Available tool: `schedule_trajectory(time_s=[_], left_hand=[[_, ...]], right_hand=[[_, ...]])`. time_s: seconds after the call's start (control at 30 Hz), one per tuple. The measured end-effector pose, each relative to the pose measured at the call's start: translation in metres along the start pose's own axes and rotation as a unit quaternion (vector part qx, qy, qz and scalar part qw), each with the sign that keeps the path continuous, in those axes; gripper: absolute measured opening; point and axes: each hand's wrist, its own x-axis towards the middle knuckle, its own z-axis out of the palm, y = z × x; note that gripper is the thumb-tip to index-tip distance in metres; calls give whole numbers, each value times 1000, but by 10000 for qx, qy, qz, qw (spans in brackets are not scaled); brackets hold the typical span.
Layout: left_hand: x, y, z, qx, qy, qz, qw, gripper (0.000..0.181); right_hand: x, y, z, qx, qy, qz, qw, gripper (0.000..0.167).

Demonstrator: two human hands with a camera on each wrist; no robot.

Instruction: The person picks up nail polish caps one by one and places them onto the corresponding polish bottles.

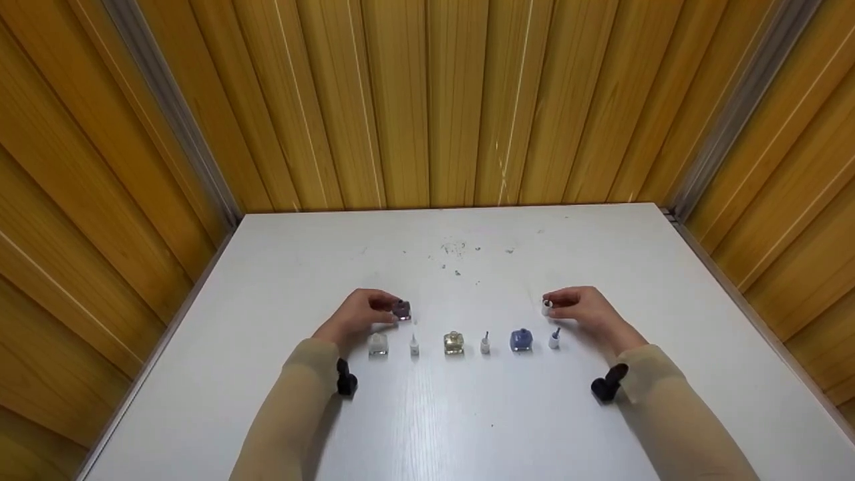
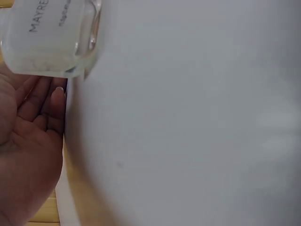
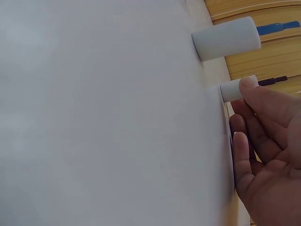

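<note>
My left hand (image 1: 366, 310) holds a dark purple nail polish bottle (image 1: 402, 310) at the table's middle left. My right hand (image 1: 586, 312) pinches a white nail polish cap (image 3: 231, 89) between thumb and fingers. The cap stands upside down, its dark brush pointing up. In front of my left hand stands an open whitish bottle (image 1: 378, 344), large in the left wrist view, where it hides my fingertips and the purple bottle. A white cap with a blue brush (image 3: 228, 37) stands near my right hand, beside an open blue bottle (image 1: 521, 340).
Between the hands stand an open gold bottle (image 1: 453, 343) and its upturned cap (image 1: 485, 345). Another upturned cap (image 1: 414, 347) is beside the whitish bottle. Small dark specks (image 1: 454, 248) mark the white table (image 1: 427, 414). Wood-patterned walls (image 1: 454, 100) enclose its back and sides.
</note>
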Motion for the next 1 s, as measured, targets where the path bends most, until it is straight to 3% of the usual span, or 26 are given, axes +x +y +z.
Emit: schedule_trajectory(time_s=[0.57, 1.0], left_hand=[[0, -3, 0, 43, 58, 205, 9998, 24], [1, -7, 0, -220, 367, -79, 9991, 19]], right_hand=[[2, -1, 1, -172, 58, 1, 9998, 39], [0, 0, -3, -239, 19, -19, 9997, 39]])
